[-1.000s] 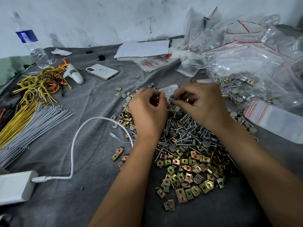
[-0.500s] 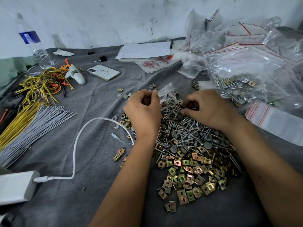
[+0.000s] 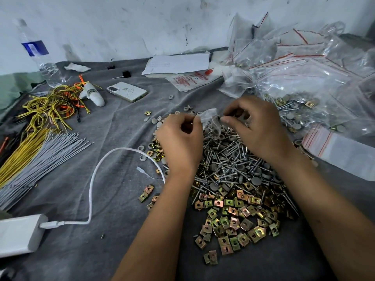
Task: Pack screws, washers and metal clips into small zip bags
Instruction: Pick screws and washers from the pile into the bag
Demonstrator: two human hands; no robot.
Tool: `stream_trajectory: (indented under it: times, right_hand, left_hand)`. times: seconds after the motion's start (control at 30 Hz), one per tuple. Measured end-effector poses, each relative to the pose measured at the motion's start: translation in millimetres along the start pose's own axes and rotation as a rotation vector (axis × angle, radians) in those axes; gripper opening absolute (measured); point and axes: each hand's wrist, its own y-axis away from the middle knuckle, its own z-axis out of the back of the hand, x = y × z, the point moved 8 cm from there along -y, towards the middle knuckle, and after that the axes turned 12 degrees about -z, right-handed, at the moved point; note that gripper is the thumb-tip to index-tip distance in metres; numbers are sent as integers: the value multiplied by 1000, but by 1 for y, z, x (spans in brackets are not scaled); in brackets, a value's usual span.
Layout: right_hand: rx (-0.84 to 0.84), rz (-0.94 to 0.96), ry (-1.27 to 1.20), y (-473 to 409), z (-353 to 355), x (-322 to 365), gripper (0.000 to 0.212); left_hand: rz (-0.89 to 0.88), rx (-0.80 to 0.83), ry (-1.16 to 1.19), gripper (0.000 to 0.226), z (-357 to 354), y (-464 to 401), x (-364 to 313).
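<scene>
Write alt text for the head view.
Left hand and right hand pinch a small clear zip bag above a heap of silver screws, with brass-coloured square metal clips nearer and a white phone on grey cloth.

It looked like a makeshift small-parts packing workshop: a grey cloth (image 3: 85,199) spread under a scuffed white wall (image 3: 121,25), heaped with screws (image 3: 229,165), metal clips (image 3: 233,220), bundled wires (image 3: 30,151) and zip bags (image 3: 304,72).

Grey cloth (image 3: 113,142): screws (image 3: 229,159), clips (image 3: 233,218), phone (image 3: 127,91), bottle (image 3: 41,57).
</scene>
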Motion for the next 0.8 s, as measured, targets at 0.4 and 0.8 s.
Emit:
stream_trajectory:
  times: [0.4, 0.8]
  right_hand:
    - [-55, 45, -8, 4, 2, 5, 9]
    - [276, -165, 204, 1, -31, -28, 20]
  left_hand:
    - [53, -27, 35, 12, 1, -1, 5]
    - [247, -131, 147, 20, 7, 1, 20]
